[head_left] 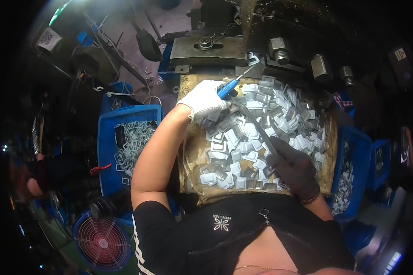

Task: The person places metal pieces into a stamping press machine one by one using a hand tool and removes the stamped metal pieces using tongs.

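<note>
My left hand (205, 101), in a white glove, is closed around a blue-handled tool (228, 89) with a thin metal shaft. The shaft points up and right, its tip close to a small metal frame piece (253, 59) at the edge of the machine. My right hand (293, 166), in a dark glove, grips a long narrow metal bar (260, 129), which slants up-left towards my left hand. Under and between both hands lies a heap of small rectangular metal pieces (236, 133) on a worn tan board (190, 158). Whether the bar's far end touches anything, I cannot tell.
A steel clamp plate (179, 51) with a bolt and several large bolts (280, 51) line the machine ahead. At left stands a blue bin (106, 151) of thin frames; another blue bin (365, 160) holds pieces at right. A fan (103, 243) is at lower left.
</note>
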`<control>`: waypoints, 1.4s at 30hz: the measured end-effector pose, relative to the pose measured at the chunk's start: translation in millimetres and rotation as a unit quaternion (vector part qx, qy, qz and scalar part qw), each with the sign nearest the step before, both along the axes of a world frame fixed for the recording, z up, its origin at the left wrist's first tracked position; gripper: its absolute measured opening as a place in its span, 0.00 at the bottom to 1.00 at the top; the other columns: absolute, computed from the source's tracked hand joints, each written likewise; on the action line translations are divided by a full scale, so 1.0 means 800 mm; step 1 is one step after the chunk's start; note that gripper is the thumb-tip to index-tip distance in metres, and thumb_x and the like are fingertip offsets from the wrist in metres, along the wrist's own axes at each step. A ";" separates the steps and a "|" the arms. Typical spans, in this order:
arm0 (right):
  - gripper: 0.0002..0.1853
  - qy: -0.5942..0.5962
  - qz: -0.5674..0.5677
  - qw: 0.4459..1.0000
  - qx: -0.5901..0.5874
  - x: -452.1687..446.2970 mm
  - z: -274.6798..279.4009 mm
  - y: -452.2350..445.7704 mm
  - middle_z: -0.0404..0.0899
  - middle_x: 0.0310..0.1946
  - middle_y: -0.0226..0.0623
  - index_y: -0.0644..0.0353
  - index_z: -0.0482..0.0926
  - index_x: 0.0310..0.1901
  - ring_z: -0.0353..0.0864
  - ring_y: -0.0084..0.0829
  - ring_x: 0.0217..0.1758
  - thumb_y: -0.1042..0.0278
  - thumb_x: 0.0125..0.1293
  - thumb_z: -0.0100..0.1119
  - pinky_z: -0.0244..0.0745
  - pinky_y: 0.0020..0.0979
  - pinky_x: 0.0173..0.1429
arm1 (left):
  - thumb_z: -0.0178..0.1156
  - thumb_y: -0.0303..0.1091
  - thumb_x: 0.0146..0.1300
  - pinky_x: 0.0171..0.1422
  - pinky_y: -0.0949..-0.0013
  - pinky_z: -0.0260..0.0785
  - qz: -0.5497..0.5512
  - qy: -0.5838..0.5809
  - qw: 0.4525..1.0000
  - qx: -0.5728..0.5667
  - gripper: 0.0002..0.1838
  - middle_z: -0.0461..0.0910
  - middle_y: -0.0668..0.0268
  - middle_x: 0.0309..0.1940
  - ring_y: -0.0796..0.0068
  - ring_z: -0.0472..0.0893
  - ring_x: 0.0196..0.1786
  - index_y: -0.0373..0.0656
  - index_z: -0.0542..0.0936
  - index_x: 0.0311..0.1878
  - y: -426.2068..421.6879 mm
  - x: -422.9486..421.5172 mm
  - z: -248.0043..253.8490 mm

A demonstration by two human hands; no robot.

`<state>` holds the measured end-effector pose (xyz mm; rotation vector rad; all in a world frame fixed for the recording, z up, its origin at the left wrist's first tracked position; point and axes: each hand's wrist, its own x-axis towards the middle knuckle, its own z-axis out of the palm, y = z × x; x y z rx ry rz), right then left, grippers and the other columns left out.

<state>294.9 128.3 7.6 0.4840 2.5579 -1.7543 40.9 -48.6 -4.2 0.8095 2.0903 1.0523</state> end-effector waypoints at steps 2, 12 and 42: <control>0.25 -0.027 -0.006 1.000 0.011 0.000 0.010 0.003 0.82 0.31 0.28 0.63 0.75 0.65 0.76 0.16 0.30 0.70 0.67 0.64 0.74 0.23 0.35 | 0.67 0.30 0.60 0.49 0.71 0.73 -0.028 0.005 1.000 0.004 0.16 0.85 0.67 0.39 0.78 0.80 0.40 0.40 0.83 0.53 0.007 -0.006 -0.005; 0.22 0.019 -0.248 0.967 -0.056 -0.007 0.031 0.047 0.76 0.27 0.24 0.58 0.76 0.64 0.66 0.13 0.22 0.70 0.69 0.59 0.63 0.19 0.26 | 0.55 0.36 0.63 0.52 0.56 0.78 -0.098 0.321 0.906 -0.259 0.16 0.85 0.49 0.46 0.54 0.86 0.47 0.37 0.84 0.47 0.113 -0.059 0.064; 0.22 0.105 -0.210 0.939 0.251 -0.067 0.008 0.059 0.79 0.32 0.29 0.51 0.77 0.63 0.75 0.18 0.25 0.66 0.67 0.62 0.72 0.26 0.30 | 0.68 0.34 0.61 0.43 0.71 0.74 0.195 0.104 0.974 0.046 0.13 0.84 0.63 0.33 0.73 0.83 0.35 0.41 0.80 0.46 0.023 -0.007 -0.035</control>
